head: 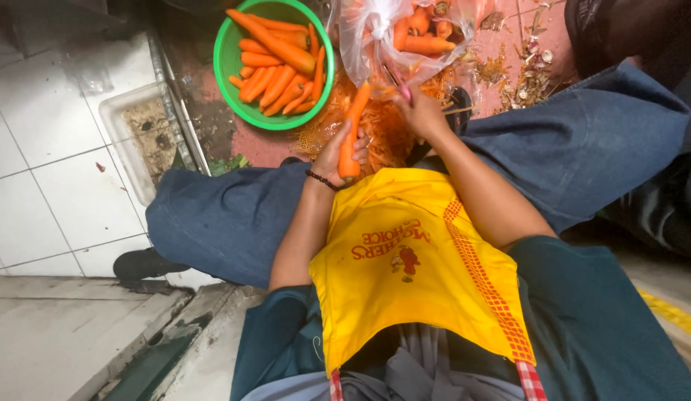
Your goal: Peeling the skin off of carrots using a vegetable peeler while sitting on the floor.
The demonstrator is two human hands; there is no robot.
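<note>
Carrot (pixel 352 130) held upright in left hand (pixel 336 152), fingers wrapped around lower half, tip pointing away from body toward clear plastic bag (pixel 375 33). Right hand (pixel 419 111) just beside carrot's upper end, fingers closed on small peeler with pink handle (pixel 399 87), blade close to carrot's top; actual contact between blade and carrot too small to tell. Dark beaded bracelet (pixel 321 180) on left wrist.

Heap of orange peelings (pixel 375 130) on floor directly under both hands, between spread knees in blue jeans (pixel 226 215). Green round bowl (pixel 225 52) up and to left of hands, filled with peeled carrots (pixel 275 63) lying mostly side by side. Clear plastic bag straight ahead of hands, open, holding several more carrots, touching bowl's right edge. Dry onion or garlic skins (pixel 531 70) scattered on reddish floor (pixel 249 145) to right of bag.

Yellow apron (pixel 412 275) with red print draped over lap, below forearms. Dark green shirt sleeves (pixel 583 297) on both sides of apron. White tiled surface (pixel 56 171) at left, with white rectangular tray (pixel 130 156) holding dark residue beside it. Black shoe (pixel 145 263) near left knee.
</note>
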